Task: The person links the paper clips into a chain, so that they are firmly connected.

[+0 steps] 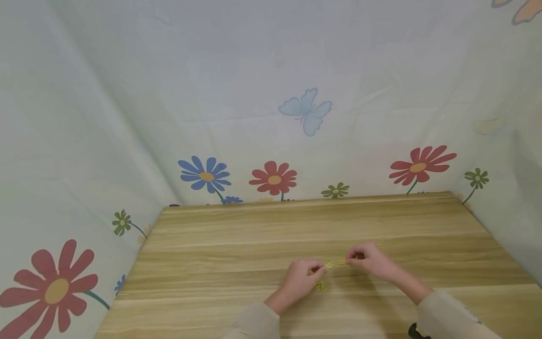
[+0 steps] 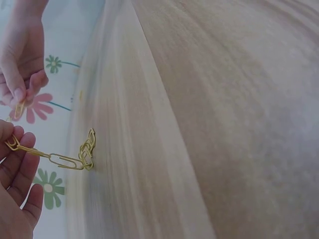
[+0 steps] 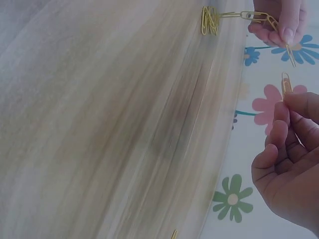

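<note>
My left hand pinches the end link of a yellow paper clip chain between thumb and fingertips. From those fingers the chain hangs down to the table, where its lower links lie bunched in a small heap. To the right, my right hand pinches a single yellow paper clip, its free end pointing at the left hand. A small gap separates this clip from the chain's end link in the right wrist view. Both hands are held above the wooden table.
Another loose yellow paper clip lies on the wooden table beyond the right hand. A pale cloth printed with flowers and a butterfly stands behind the table and at its sides. A dark object shows beside the right sleeve.
</note>
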The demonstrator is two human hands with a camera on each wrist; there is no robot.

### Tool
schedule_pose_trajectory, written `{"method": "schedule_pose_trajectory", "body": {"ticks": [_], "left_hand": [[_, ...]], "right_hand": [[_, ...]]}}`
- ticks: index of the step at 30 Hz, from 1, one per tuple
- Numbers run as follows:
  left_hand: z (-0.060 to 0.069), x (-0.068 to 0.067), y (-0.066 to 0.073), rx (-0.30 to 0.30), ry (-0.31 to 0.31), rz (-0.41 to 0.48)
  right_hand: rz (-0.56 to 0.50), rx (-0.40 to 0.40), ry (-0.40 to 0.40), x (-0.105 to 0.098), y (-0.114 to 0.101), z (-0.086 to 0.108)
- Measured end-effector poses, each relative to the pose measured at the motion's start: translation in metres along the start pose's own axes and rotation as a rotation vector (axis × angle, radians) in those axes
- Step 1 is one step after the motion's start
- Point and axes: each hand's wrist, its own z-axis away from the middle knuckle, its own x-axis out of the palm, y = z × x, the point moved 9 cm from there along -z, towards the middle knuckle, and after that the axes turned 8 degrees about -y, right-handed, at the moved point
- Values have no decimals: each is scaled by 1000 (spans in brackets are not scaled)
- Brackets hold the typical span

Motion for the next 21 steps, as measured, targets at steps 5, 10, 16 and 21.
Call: {"method": "schedule_pose_trajectory", "body": {"ticks": [5,10,16,21], "left_hand": [[0,-1,4,25,10,-5],[1,0,5,41,6,-2],[1,2,6,53,0,-3],[0,3,5,41,0,-2]], "right_hand": [[12,-18,3,5,-4,-3],[3,-41,-2,11,-9,-5],[-20,-65,-19,16,-14,-6],[-30,-69,-32,19,-16,-8]]}}
